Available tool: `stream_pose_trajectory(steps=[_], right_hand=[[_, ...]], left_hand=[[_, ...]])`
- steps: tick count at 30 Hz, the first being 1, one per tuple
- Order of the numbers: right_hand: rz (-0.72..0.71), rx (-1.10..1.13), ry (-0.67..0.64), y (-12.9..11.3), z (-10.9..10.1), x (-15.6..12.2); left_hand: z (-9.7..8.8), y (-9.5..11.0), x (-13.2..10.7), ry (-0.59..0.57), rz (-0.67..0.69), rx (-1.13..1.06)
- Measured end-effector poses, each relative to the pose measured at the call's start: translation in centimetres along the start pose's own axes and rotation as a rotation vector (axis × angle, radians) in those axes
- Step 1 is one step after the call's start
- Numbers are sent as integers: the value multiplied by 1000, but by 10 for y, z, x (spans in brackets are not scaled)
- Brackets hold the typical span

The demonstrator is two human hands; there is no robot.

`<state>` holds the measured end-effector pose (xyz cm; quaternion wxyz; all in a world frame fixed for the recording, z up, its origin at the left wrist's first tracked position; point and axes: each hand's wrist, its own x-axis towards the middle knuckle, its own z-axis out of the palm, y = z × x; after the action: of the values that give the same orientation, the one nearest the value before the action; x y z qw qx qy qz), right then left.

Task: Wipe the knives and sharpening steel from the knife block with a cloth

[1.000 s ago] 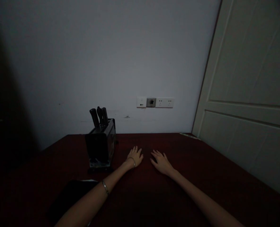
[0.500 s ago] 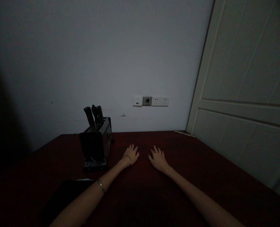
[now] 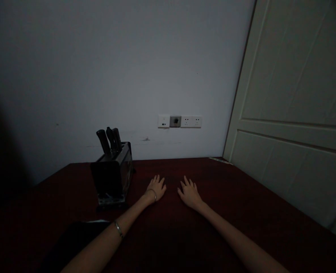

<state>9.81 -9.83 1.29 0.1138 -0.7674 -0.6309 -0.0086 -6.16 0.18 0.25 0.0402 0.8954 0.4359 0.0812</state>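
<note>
My left hand (image 3: 155, 188) lies palm down on the dark red table (image 3: 213, 220), fingers spread, holding nothing. Thin bangles circle its wrist and forearm. Beside it, a short gap away, my right hand (image 3: 189, 193) rests flat the same way, also with nothing in it. To the left of my left hand stands a black knife block (image 3: 111, 180) with shiny sides. Several dark-handled knives (image 3: 108, 140) stick up from its top; their blades are hidden inside.
A dark flat object (image 3: 74, 239) lies at the front left, partly behind my left forearm; its kind is unclear. Wall sockets (image 3: 186, 121) sit above the table's back edge. A pale panelled door (image 3: 293, 102) borders the right side. A thin strip (image 3: 220, 160) lies at the back right corner.
The view has shifted slightly, so the knife block appears a little further left. Both hands stay flat on the table in nearly the same place.
</note>
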Motion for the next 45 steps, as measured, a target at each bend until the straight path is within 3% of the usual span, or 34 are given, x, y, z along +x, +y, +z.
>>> stream_pose_trajectory(steps=[31,40,45], right_hand=[[-20,-56,2,1,8,3],[-29,-77,18,2,10,4],[-38,-95,27,3,13,4]], left_hand=[[-5,4,-9,-1,-10,-1],[-29,19,-9,-128,-8,78],[-66,34,-23,-171,84,79]])
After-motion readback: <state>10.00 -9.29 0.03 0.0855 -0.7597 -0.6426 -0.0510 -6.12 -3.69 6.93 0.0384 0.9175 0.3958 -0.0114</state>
